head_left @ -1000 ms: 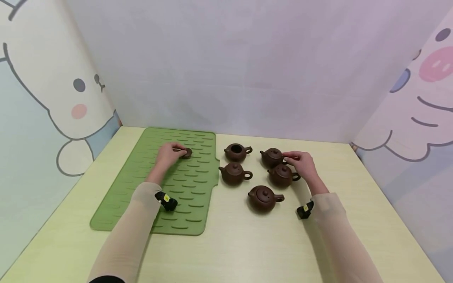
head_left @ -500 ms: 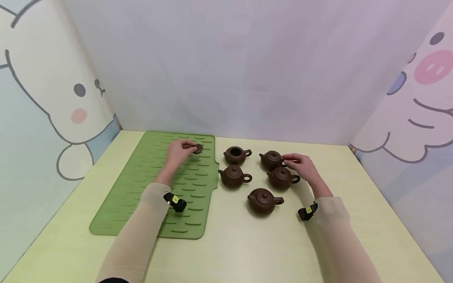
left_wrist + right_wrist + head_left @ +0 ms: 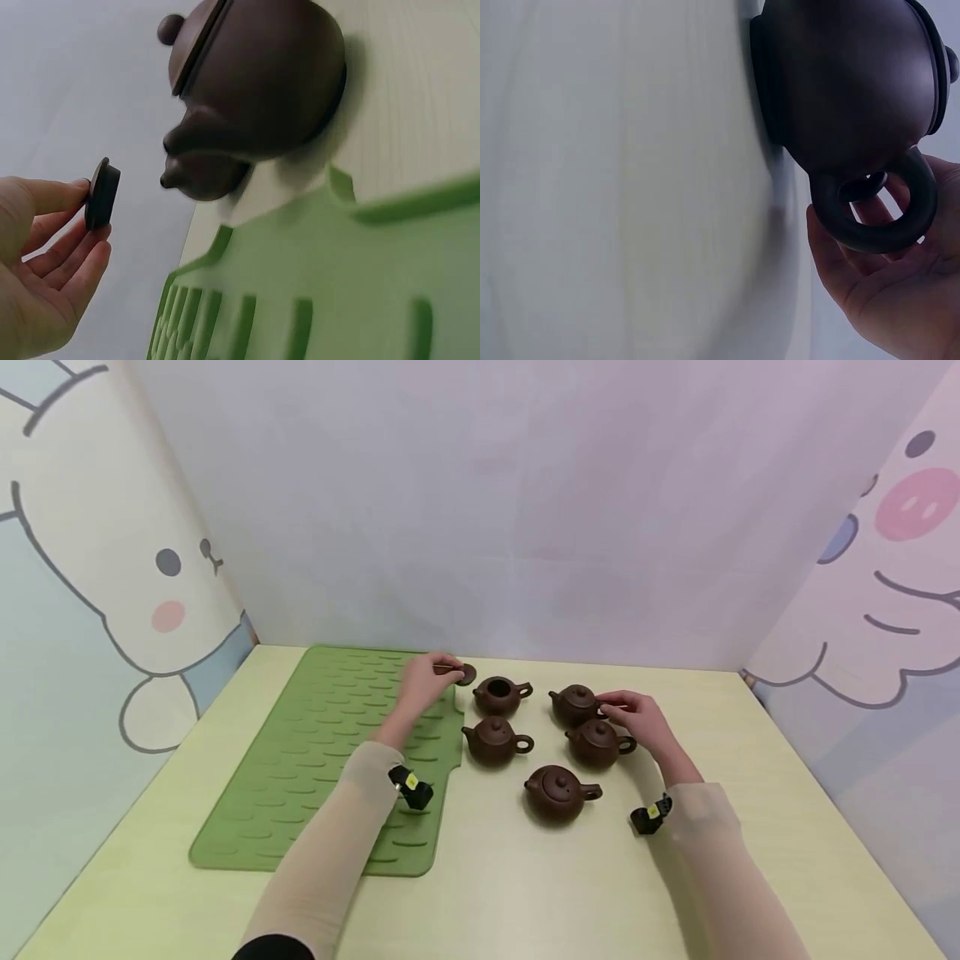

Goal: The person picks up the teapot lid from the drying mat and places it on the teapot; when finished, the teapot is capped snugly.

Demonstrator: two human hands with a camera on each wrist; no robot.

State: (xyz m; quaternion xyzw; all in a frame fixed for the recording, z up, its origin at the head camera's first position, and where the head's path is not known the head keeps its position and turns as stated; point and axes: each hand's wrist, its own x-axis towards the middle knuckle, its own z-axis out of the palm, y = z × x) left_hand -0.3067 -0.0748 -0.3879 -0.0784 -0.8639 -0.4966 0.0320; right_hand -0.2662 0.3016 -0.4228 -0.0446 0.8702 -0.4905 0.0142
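My left hand (image 3: 427,682) pinches a small round brown teapot lid (image 3: 468,675) over the mat's back right corner. In the left wrist view, thumb and fingers hold the lid (image 3: 103,196) on edge. Just right of it stands a lidless brown teapot (image 3: 491,702), its dark opening facing up. My right hand (image 3: 636,718) holds the handle of the lidded back right teapot (image 3: 574,708). In the right wrist view, a nearer teapot (image 3: 847,90) with a loop handle partly hides that hand and most of the held handle.
A green ridged mat (image 3: 330,752) covers the table's left part. More lidded brown teapots stand close by: one in front of the lidless pot (image 3: 491,747), one beside my right hand (image 3: 595,752), and one nearest the front (image 3: 553,802). A pale wall (image 3: 495,510) rises behind the table.
My left hand has carried the lid rightward across the mat, up close to the lidless teapot. My right hand stays at the back right teapot's handle.
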